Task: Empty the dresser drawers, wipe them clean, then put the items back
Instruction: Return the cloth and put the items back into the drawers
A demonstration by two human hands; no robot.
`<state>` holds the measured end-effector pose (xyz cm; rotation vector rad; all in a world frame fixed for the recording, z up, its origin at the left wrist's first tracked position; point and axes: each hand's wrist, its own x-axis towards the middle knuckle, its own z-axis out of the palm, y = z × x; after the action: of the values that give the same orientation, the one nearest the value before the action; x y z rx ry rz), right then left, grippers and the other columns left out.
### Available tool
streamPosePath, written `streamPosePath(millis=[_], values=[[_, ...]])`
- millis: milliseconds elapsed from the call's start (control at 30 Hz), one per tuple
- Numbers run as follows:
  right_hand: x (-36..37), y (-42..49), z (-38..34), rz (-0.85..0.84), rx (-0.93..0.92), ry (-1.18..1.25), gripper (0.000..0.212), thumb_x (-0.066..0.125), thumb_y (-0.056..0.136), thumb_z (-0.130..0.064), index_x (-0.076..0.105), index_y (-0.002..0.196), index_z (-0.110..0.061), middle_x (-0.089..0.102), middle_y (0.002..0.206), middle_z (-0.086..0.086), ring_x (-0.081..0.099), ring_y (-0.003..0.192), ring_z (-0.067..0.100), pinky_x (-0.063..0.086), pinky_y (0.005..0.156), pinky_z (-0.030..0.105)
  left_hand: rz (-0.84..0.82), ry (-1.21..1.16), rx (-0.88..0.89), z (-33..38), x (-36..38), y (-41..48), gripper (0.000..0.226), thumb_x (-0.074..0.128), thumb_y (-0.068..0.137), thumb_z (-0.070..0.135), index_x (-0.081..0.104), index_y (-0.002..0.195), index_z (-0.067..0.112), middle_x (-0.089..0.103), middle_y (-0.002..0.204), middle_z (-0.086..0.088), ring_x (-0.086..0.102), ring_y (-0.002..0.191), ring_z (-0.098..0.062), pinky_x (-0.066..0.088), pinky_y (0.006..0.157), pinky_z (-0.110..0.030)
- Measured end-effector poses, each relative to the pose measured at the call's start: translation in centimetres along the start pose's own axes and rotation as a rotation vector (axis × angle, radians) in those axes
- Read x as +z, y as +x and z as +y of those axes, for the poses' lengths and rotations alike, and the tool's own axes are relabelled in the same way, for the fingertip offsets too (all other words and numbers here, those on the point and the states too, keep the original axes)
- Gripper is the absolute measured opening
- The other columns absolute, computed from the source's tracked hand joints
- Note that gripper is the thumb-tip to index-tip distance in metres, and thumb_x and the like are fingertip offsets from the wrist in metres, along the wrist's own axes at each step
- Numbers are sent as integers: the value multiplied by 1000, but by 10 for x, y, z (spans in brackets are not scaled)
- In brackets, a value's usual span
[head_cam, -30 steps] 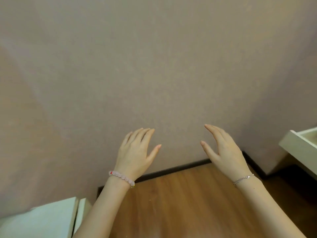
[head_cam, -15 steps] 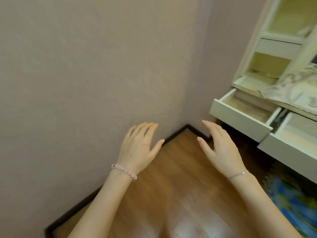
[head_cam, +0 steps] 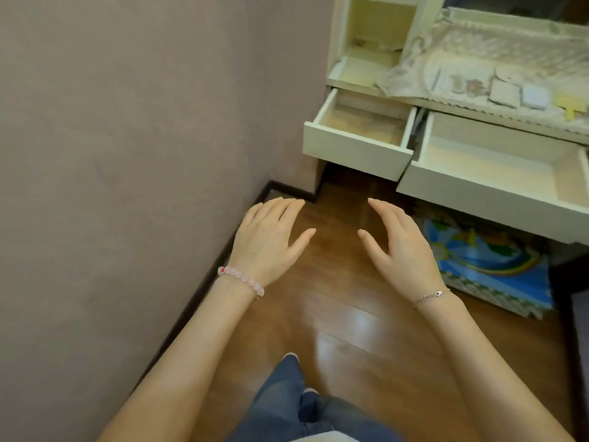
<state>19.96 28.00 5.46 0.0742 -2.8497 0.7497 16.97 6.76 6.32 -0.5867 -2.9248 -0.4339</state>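
Observation:
A cream dresser (head_cam: 338, 43) stands at the upper right against the mauve wall. Two of its drawers are pulled out: a small left drawer (head_cam: 357, 151) and a wider right drawer (head_cam: 471, 193); both look empty inside. A lace cloth (head_cam: 478, 55) covers the dresser top, with several small flat items (head_cam: 506, 90) lying on it. My left hand (head_cam: 267, 237) and my right hand (head_cam: 401, 247) hover over the wooden floor in front of the drawers, palms facing each other, fingers spread, holding nothing.
The mauve wall (head_cam: 127, 154) fills the left side, with a dark baseboard (head_cam: 204, 298) along the floor. A colourful foam mat (head_cam: 490, 269) lies under the right drawer. An open shelf niche (head_cam: 379, 27) sits above the left drawer. My jeans-clad legs (head_cam: 299, 406) are at the bottom.
My view has swung right and down from the bare wall to the dresser, bringing both open drawers and the mat into sight. Both hands keep the same open pose.

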Motion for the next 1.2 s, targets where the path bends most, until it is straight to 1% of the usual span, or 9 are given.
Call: streamPosePath(millis=[167,300,467,533,633,767,900,1067,1200], values=[[5,8,8,80,113,3,52,48,92,-35,36,140,-19,42,142,-1,37,131,13,32,105,26,-63,-33,128,-6,13,35,51,40,94,45,43,136,17,49,138,2,38,131,-15,26,110,-34],[0,16,21,137,181,-11,51,49,93,-33,38,139,-17,43,141,0,39,130,14,34,105,27,-53,-62,208,-4,22,65,48,43,94,42,46,134,15,52,135,0,41,129,-18,27,108,-35],[-12,31,53,181,276,-39,50,50,93,-31,38,139,-16,43,141,1,38,131,15,31,105,26,-71,-84,297,16,40,114,46,45,94,41,48,131,14,55,130,-2,45,126,-20,31,106,-36],[-16,40,72,183,309,-44,50,50,93,-31,38,139,-15,43,141,2,38,131,16,32,106,29,-78,-92,321,26,51,134,46,46,93,41,49,130,13,56,129,-4,47,124,-22,32,105,-36],[-21,58,105,183,342,-43,50,49,94,-32,37,140,-15,43,141,2,38,131,16,33,106,30,-93,-89,350,43,73,167,46,47,93,40,49,130,12,57,128,-4,47,124,-22,31,105,-37],[-32,87,158,186,367,-19,51,49,94,-32,37,140,-15,43,141,3,38,131,16,31,105,26,-107,-75,356,75,100,215,47,46,93,41,49,130,12,57,128,-4,47,123,-21,31,105,-36],[-52,115,207,173,395,14,52,48,94,-33,35,141,-15,41,143,2,35,133,16,31,108,29,-120,-69,355,110,118,266,47,46,93,42,49,129,12,57,127,-5,49,121,-22,33,103,-36],[-67,143,256,142,411,6,52,47,94,-33,34,142,-16,39,145,1,33,135,14,26,108,26,-97,-72,355,144,141,311,46,48,93,40,51,127,9,59,124,-8,52,118,-25,36,101,-36],[-72,165,286,108,437,2,52,46,95,-34,33,142,-18,38,146,0,32,135,14,25,108,26,-126,-101,363,162,156,343,46,46,92,41,53,125,10,61,121,-7,53,115,-25,37,99,-37]])
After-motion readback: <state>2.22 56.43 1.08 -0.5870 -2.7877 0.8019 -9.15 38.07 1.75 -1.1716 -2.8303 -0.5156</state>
